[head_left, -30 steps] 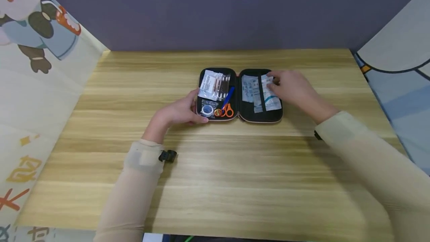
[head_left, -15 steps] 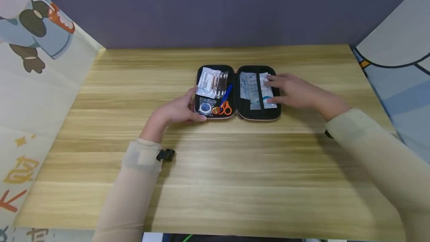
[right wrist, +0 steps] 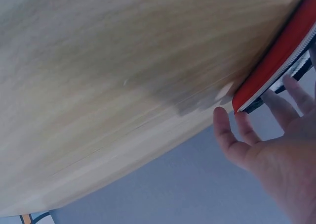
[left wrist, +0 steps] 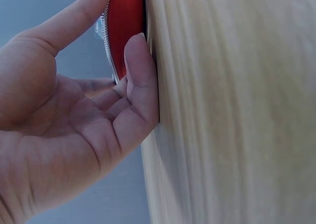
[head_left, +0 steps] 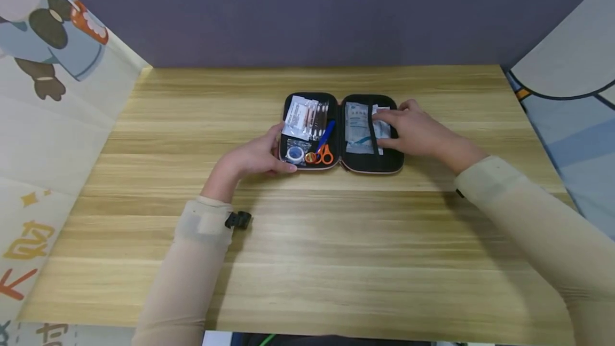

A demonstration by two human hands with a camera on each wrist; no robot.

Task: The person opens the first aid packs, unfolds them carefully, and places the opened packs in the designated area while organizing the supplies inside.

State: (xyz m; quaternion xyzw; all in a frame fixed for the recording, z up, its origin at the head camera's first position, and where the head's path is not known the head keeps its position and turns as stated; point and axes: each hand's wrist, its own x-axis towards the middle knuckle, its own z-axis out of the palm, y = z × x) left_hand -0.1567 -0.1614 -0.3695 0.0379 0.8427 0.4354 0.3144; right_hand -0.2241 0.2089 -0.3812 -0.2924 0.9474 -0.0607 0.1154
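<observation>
On the table (head_left: pixel 336 271) before you lies an open case (head_left: pixel 365 164).
Your left hand (head_left: pixel 254 156) grips its left edge, fingers curled round; slightly farther, your right hand (head_left: pixel 417 131) (fingers loosely spread) merely touches packets (head_left: pixel 356 132) under the black strap (head_left: pixel 372 130).

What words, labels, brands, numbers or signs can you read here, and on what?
None reads surely.
White cartoon-printed wall panel: yellow, red and dark characters, stylised or cut off.
White rectangular packet in the open, red, black-lined case: print too small.
Pale-blue flat packets under the black strap: print too small.
</observation>
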